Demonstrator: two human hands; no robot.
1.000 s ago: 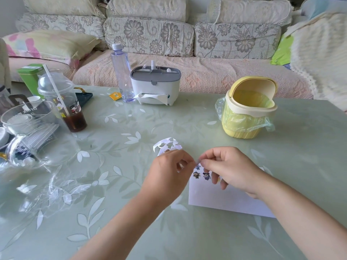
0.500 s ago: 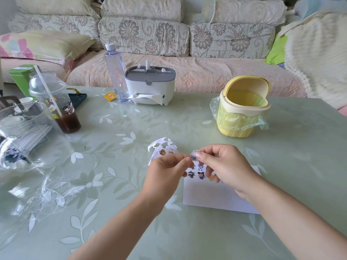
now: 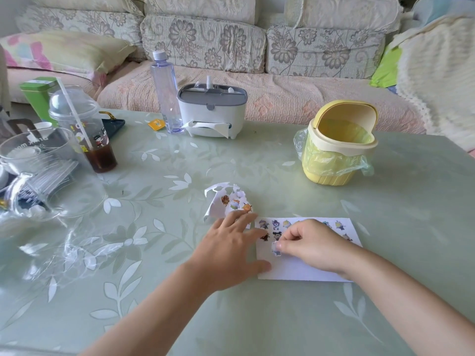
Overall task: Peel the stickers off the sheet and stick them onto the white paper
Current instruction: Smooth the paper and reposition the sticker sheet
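The white paper (image 3: 295,271) lies flat on the table in front of me, with several small cartoon stickers stuck along its far edge. My right hand (image 3: 311,246) pinches one bluish sticker (image 3: 275,248) and holds it against the paper's left part. My left hand (image 3: 232,249) lies flat with straight fingers on the table at the paper's left edge, its thumb on the near left corner. The curled, partly stripped sticker sheet (image 3: 226,201) with three stickers left lies on the table just beyond my left fingertips.
A yellow mini bin (image 3: 336,152) with a plastic liner stands behind the paper to the right. A tissue box (image 3: 212,111), a water bottle (image 3: 165,91), an iced drink cup (image 3: 84,132) and a glass jug (image 3: 33,176) crowd the far and left table.
My left hand let go of the sticker sheet, which now lies on the table, and came down flat beside the paper. My right hand brought the peeled sticker down to the paper.
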